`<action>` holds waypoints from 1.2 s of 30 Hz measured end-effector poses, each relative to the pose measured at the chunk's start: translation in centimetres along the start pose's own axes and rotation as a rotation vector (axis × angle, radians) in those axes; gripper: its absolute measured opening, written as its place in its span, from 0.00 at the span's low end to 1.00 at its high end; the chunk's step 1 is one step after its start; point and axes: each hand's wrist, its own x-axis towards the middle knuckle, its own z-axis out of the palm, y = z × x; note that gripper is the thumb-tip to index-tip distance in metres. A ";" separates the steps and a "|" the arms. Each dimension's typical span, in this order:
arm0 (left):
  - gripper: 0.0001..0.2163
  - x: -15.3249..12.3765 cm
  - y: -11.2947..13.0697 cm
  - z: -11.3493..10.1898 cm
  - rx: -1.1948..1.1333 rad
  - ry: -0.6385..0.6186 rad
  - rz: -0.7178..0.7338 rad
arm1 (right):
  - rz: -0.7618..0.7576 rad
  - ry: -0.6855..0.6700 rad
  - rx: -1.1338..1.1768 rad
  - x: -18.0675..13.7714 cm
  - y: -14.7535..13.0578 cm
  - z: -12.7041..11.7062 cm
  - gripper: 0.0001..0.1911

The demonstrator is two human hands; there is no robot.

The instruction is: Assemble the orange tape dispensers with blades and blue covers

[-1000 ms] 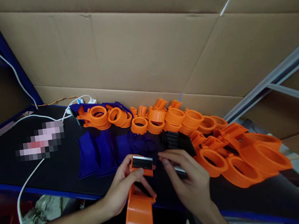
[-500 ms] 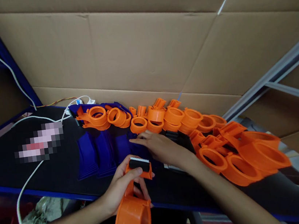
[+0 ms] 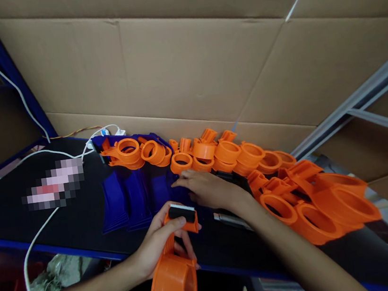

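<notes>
My left hand is wrapped round the neck of an orange tape dispenser. The dispenser's ring hangs toward me, and its head carries a black pad under a white toothed blade. Farther forward, my right hand hovers low over or touches the dark blue plastic pieces, its forefinger stretched out to the left. Its thumb stays apart from that finger, and the other fingers are partly hidden. More blue pieces lie in overlapping stacks to the left.
Orange dispenser bodies line the back of the black table, and more are piled at right. A flat metallic item lies under my right forearm. White cables run at left. A cardboard wall stands behind.
The view shifts slightly. My right hand draws a little back and right, showing more of the metallic item under the forearm. My left hand keeps the tape dispenser in nearly the same place.
</notes>
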 end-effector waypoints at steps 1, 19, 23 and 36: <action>0.12 0.0 0.0 0.0 -0.001 0.002 0.000 | -0.007 -0.011 0.016 0.0 0.1 -0.1 0.30; 0.11 0.0 -0.1 -0.3 -0.041 -0.009 -0.014 | 0.141 0.195 0.223 -0.8 1.1 -1.8 0.18; 0.12 -0.3 0.1 0.3 -0.057 0.067 0.001 | 0.162 0.315 0.445 -2.9 0.4 -1.8 0.21; 0.15 -0.4 0.3 0.9 -0.061 0.161 -0.024 | 0.358 0.521 1.026 -6.8 -5.3 3.5 0.21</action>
